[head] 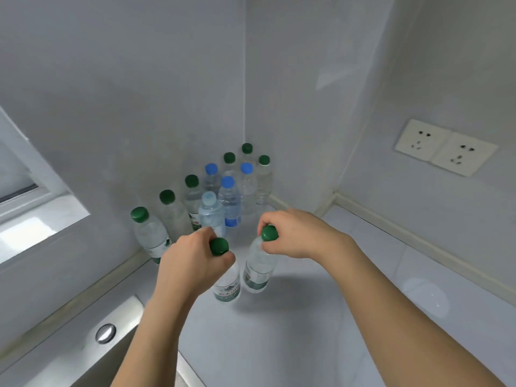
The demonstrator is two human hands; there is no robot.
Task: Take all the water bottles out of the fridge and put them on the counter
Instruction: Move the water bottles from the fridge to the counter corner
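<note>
Left hand (190,261): fingers curled round the neck of the left green-capped bottle (226,286), just under its cap; bottle upright, its base on or just above the counter (307,331), I cannot tell which.
Right hand (293,236): fingers pinch the neck of the right green-capped bottle (258,269), which tilts slightly, in front of the bottle cluster (223,191).
Cluster: green- and blue-capped bottles stand packed in the wall corner, behind both held bottles.
Risk 1: letting go while the right bottle leans could tip it into its neighbour; the two stand just beside each other.
Risk 2: pushing either bottle back could topple the cluster like skittles.
Risk 3: thin necks, possibly wet from the fridge; slip likely.
Materials: clear thin plastic, ribbed walls, paper-like labels, hard ridged caps.
Counter: smooth, pale, glossy; bases may slide.
Sink rim (117,325): brushed metal, left of the held bottles.
</note>
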